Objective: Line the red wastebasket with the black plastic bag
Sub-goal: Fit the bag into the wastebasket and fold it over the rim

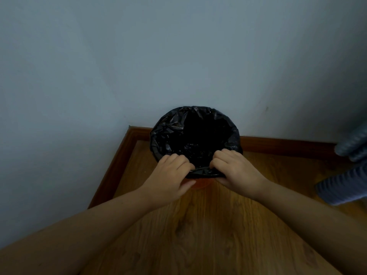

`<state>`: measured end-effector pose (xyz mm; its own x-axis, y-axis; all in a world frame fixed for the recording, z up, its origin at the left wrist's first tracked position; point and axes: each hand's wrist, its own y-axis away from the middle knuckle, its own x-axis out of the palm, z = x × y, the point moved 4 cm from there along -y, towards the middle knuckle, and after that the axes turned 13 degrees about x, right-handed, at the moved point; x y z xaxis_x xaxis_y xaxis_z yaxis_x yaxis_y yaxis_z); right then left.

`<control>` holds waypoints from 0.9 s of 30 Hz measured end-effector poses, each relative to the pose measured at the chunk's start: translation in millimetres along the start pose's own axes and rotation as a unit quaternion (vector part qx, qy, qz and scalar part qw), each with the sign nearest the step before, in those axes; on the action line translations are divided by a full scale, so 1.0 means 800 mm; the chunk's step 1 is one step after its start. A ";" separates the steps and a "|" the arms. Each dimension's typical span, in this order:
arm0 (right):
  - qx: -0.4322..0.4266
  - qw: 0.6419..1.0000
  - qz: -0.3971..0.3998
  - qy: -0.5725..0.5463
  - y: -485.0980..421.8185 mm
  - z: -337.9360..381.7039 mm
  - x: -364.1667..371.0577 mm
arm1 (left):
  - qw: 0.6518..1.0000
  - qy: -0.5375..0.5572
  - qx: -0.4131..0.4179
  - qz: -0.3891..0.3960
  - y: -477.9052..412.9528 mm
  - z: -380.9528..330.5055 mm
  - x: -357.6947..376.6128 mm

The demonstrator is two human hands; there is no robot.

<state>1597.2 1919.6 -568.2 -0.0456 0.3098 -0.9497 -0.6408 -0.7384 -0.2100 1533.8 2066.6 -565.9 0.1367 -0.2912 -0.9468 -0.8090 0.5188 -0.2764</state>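
The red wastebasket (201, 183) stands on the floor in a wall corner; only a small strip of red shows below the near rim. The black plastic bag (172, 133) sits inside it, its crinkled mouth spread open and folded over the rim all around. My left hand (170, 175) pinches the bag's edge at the near rim, fingers curled over it. My right hand (236, 169) grips the same folded edge just to the right, thumb under the rim. The bag's inside is dark.
Pale walls meet in the corner behind the basket, with a wooden skirting board (278, 144) along their base. The wooden floor (208, 231) stretches toward me. Blue-grey striped fabric (345, 183) hangs at the right edge.
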 end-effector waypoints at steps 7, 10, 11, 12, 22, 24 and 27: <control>-0.005 0.999 -0.001 -0.044 0.006 0.012 -0.011 | 1.000 0.017 0.002 -0.007 -0.009 -0.007 0.000; -0.028 0.998 -0.010 -0.049 0.000 0.028 -0.010 | 1.000 0.017 -0.007 -0.017 -0.013 -0.008 0.003; -0.032 0.998 -0.005 -0.052 -0.003 0.031 -0.009 | 1.000 0.018 -0.011 -0.019 -0.014 -0.008 0.004; -0.030 0.998 0.000 -0.058 -0.006 0.032 -0.007 | 0.999 0.020 -0.016 -0.022 -0.015 -0.007 0.005; -0.016 0.999 0.018 -0.031 -0.007 0.012 0.002 | 0.999 0.018 -0.036 -0.020 -0.009 0.002 0.009; -0.010 0.999 0.019 -0.030 -0.006 0.006 -0.001 | 0.999 0.007 -0.040 -0.016 -0.003 0.008 0.007; -0.002 0.999 0.018 -0.039 -0.006 0.001 -0.004 | 0.999 -0.002 -0.040 -0.014 0.005 0.014 0.002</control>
<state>1599.4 1922.6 -564.1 -0.1294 0.3282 -0.9357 -0.6344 -0.7526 -0.1762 1537.3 2077.2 -570.4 0.1622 -0.3011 -0.9397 -0.8480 0.4443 -0.2888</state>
